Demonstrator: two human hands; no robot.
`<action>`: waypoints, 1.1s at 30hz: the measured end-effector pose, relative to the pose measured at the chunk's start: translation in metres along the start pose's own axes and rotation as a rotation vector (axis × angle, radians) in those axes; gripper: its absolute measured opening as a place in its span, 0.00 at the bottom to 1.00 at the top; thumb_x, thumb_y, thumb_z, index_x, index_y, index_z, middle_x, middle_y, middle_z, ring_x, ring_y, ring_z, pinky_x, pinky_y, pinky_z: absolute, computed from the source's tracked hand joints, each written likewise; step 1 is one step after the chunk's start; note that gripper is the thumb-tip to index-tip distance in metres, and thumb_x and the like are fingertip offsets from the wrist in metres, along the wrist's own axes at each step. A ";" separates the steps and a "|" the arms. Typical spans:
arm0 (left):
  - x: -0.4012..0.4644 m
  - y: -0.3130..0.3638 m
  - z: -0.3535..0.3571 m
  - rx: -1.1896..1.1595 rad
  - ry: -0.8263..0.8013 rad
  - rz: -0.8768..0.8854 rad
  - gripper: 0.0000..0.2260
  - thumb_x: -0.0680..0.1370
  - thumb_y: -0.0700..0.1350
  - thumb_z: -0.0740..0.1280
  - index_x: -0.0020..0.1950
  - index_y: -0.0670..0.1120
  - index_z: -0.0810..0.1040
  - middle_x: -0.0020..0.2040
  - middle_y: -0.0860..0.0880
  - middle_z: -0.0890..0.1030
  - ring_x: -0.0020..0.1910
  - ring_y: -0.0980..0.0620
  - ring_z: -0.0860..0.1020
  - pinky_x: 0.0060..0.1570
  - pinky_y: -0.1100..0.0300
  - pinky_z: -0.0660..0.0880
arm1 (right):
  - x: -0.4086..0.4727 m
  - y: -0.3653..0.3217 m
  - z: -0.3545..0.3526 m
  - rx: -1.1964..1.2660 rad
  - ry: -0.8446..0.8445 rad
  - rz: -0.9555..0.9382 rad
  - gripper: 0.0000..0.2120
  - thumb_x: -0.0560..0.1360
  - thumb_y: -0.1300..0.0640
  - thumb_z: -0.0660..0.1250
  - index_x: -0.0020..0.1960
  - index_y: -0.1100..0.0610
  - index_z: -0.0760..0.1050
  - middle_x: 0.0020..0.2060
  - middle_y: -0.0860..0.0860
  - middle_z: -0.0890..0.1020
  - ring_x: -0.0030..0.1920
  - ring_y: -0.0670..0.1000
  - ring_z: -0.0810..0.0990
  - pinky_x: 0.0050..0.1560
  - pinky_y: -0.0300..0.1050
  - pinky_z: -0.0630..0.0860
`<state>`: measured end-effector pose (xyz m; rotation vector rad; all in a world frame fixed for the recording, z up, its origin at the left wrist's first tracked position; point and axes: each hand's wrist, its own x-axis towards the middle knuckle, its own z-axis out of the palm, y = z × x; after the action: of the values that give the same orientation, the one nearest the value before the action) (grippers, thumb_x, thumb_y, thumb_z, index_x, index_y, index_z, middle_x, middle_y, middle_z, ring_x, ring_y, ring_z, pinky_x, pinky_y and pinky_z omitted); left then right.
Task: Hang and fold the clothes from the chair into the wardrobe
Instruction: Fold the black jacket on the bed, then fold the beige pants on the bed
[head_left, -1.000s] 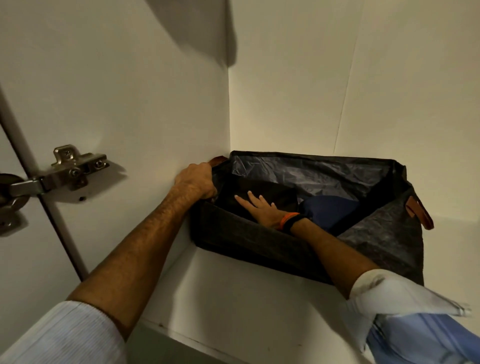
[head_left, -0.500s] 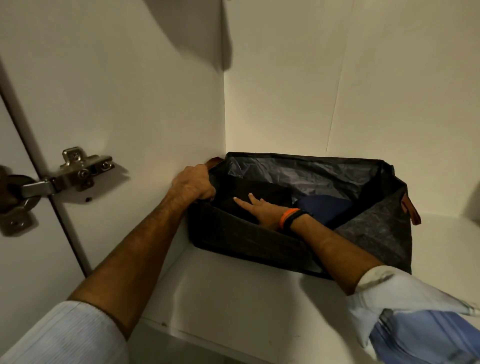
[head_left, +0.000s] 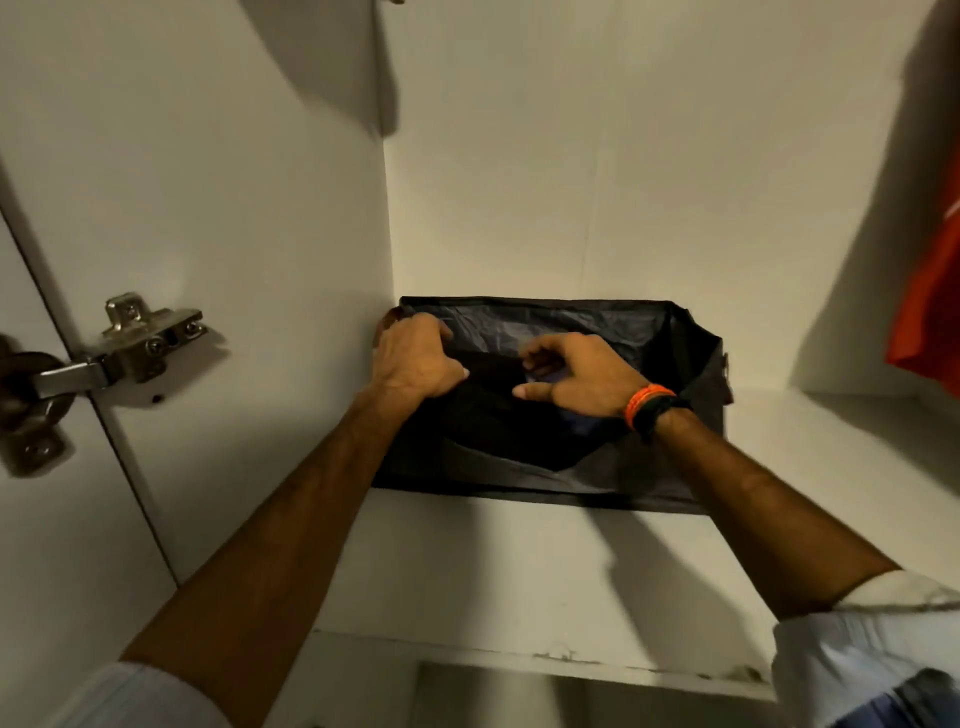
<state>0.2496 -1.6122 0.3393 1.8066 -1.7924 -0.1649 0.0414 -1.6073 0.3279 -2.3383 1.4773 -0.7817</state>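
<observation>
Up on the wardrobe shelf (head_left: 519, 571), our dark bin (head_left: 545, 483) sat long side left to right. Our left hand (head_left: 415, 361) curled around black cloth (head_left: 493, 405) inside. Our right hand (head_left: 582, 376) pinched it, fingers half bent.

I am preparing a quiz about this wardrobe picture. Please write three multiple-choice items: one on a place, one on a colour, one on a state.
1. Where does the dark fabric storage bin stand?
A. on the white shelf, in the left back corner
B. on the floor
C. on a chair

2. What colour is the band on the right wrist?
A. green
B. orange
C. white

3. How is the bin's top?
A. zipped
B. covered by a lid
C. open

Answers: 1 A, it sits against the side and back panels. 2 B, orange beside a black band. 3 C, the left hand and right hand reach in.
</observation>
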 end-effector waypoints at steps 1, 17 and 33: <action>-0.009 0.009 0.002 -0.030 -0.001 0.024 0.26 0.69 0.51 0.78 0.65 0.49 0.78 0.67 0.45 0.77 0.66 0.44 0.74 0.68 0.50 0.70 | -0.013 -0.001 -0.008 0.004 0.035 0.013 0.21 0.70 0.52 0.78 0.60 0.57 0.79 0.52 0.50 0.84 0.52 0.46 0.82 0.57 0.35 0.77; -0.293 0.242 0.077 -0.473 -0.396 0.549 0.21 0.71 0.47 0.78 0.62 0.48 0.80 0.62 0.52 0.80 0.56 0.52 0.79 0.57 0.60 0.76 | -0.442 0.024 -0.106 -0.003 0.625 0.499 0.18 0.72 0.52 0.76 0.59 0.55 0.78 0.51 0.45 0.84 0.47 0.40 0.82 0.48 0.33 0.78; -0.879 0.417 0.216 -0.324 -1.472 1.249 0.22 0.70 0.48 0.78 0.61 0.47 0.80 0.58 0.50 0.82 0.53 0.53 0.81 0.55 0.61 0.76 | -1.052 -0.090 -0.020 -0.169 1.178 1.589 0.16 0.71 0.57 0.76 0.57 0.57 0.78 0.49 0.49 0.84 0.45 0.45 0.83 0.48 0.38 0.80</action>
<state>-0.2962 -0.8161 0.0902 -0.1943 -3.1162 -1.3576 -0.2561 -0.6259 0.0739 0.0829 2.9487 -1.3777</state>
